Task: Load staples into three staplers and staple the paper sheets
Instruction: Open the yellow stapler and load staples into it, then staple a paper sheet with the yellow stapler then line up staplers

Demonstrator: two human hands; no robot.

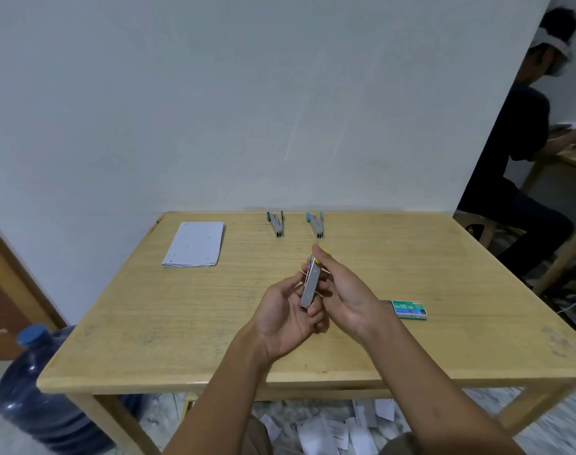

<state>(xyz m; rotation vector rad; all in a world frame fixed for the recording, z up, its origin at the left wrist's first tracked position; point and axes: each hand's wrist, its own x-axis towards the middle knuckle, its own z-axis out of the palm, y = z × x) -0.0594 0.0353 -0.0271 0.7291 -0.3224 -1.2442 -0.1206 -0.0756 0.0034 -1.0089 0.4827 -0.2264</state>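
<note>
Yellow end of stapler mostly hidden behind r. hand.

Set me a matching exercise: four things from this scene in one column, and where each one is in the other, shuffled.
Things
1. paper stack
2. staple box
3. yellow-ended stapler
4. water jug

Places
A. on the floor by the left corner of the table
B. held between the left hand and the right hand
C. lying on the far left part of the table
D. lying on the table just right of the right forearm

Pairs: 1-C, 2-D, 3-B, 4-A
</note>
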